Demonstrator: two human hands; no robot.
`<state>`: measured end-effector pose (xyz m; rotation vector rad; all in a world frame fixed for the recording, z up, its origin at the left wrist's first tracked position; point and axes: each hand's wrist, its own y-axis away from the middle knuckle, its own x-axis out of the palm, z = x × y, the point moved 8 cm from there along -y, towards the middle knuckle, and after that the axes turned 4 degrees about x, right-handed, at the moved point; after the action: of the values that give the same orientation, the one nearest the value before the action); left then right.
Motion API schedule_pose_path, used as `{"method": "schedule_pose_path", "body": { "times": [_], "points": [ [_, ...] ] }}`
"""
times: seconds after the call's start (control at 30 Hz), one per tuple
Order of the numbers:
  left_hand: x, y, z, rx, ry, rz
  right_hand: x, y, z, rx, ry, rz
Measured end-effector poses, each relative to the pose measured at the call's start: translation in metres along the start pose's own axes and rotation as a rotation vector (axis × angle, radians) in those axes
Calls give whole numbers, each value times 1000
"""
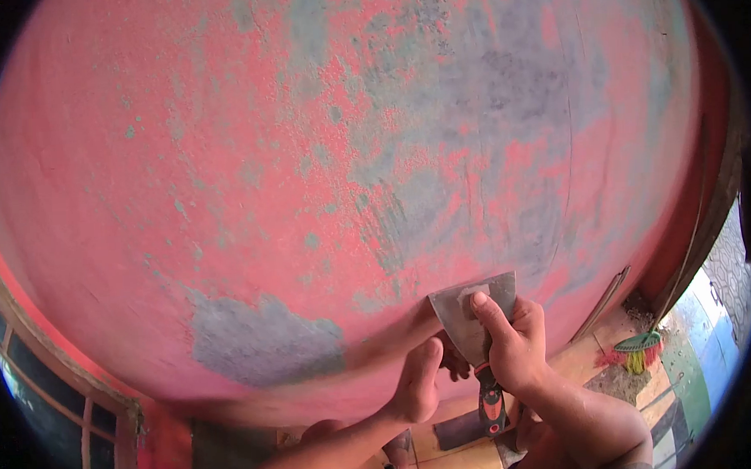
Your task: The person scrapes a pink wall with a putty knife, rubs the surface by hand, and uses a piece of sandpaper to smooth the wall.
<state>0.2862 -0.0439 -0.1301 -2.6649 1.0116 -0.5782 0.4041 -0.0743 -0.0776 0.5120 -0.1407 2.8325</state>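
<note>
My right hand (517, 343) grips a metal scraper (465, 316) with a black and red handle, the thumb pressed on its blade. The blade's wide edge points up toward the pink wall (221, 157), whose paint is worn to grey and green patches. Just left of the scraper is my left hand (421, 383), raised near the wall with the thumb up. Its other fingers are mostly hidden, and whether it holds anything cannot be seen.
A broom (638, 343) with red and yellow bristles leans at the lower right on the tiled floor (461, 464). A framed window (55, 391) is at the lower left. Thin strips (603, 302) stand by the wall's base.
</note>
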Motion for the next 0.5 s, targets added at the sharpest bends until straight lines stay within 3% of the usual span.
{"method": "schedule_pose_path", "body": {
  "times": [0.1, 0.23, 0.43, 0.5],
  "points": [
    [3, -4, -33, 86, -242, -13, 8, 1, -3, 31, -7, 0],
    [2, -13, -48, 30, -303, -192, 10, 0, -4, 10, 90, -58],
    [-9, -20, -52, 200, -429, -252, 11, 0, -9, -20, 57, -79],
    [-11, -21, -51, 167, -431, -251, 13, 0, -10, -6, 34, -78]
  ]
}}
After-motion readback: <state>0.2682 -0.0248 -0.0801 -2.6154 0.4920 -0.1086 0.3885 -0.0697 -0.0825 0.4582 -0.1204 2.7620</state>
